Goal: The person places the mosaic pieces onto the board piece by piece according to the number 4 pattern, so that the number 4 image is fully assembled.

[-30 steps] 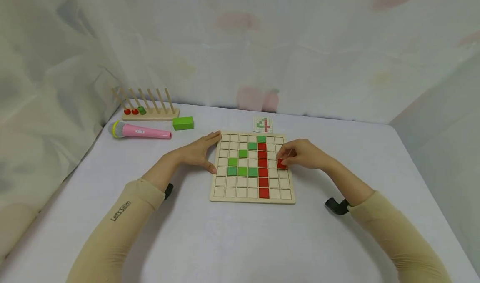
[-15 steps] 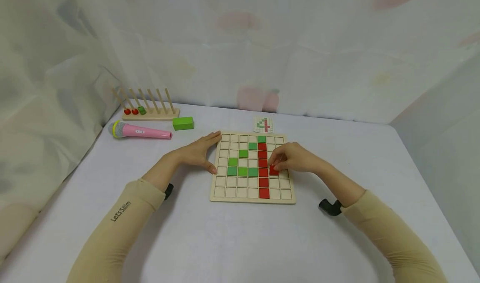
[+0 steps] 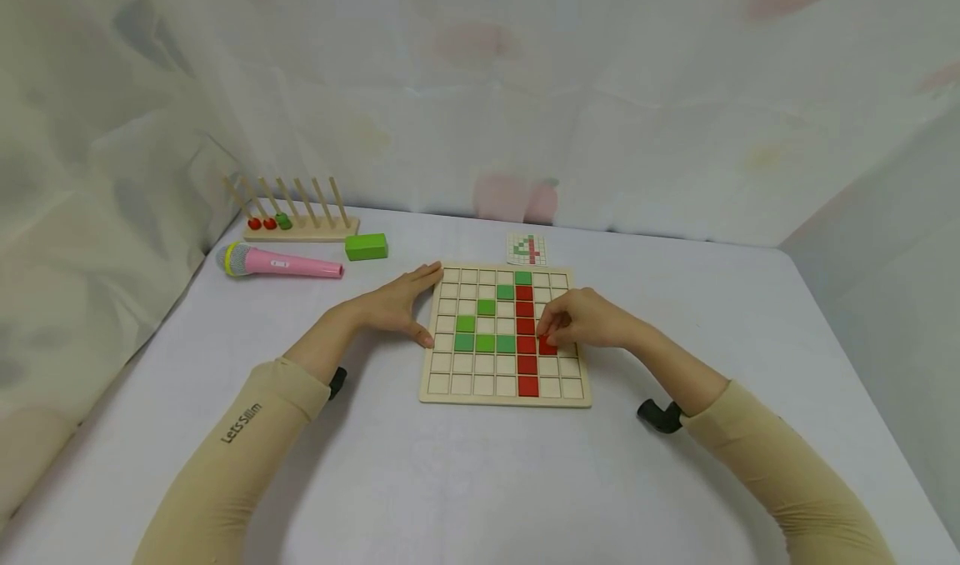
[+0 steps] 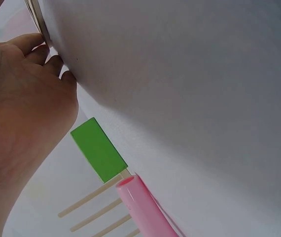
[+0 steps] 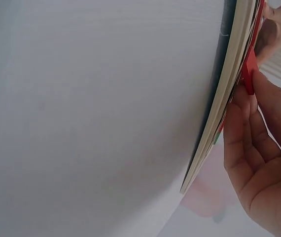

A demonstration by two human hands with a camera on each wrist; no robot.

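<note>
A wooden grid board (image 3: 483, 396) lies flat on the white table. Green tiles (image 3: 486, 307) run in a slanting line and a short row, and red tiles (image 3: 527, 364) fill a column. My right hand (image 3: 588, 317) pinches one more red tile (image 3: 548, 346) over the cell just right of that column. In the right wrist view this red tile (image 5: 250, 71) is tilted between thumb and fingers, close over the board. My left hand (image 3: 393, 302) is spread along the board's left edge, thumb and fingertips against it. In the left wrist view the fingers (image 4: 29, 43) touch the board's side.
A small pattern card (image 3: 527, 249) lies just behind the board. At the back left are a green block (image 3: 367, 247), a pink toy microphone (image 3: 292, 263) and a wooden peg stand (image 3: 303, 230) bearing red and green beads. Cloth walls surround the table.
My right hand has moved left and slightly nearer with the red tile, from the board's right side to beside the red column, and the tile sits lower now. The left hand stays still.
</note>
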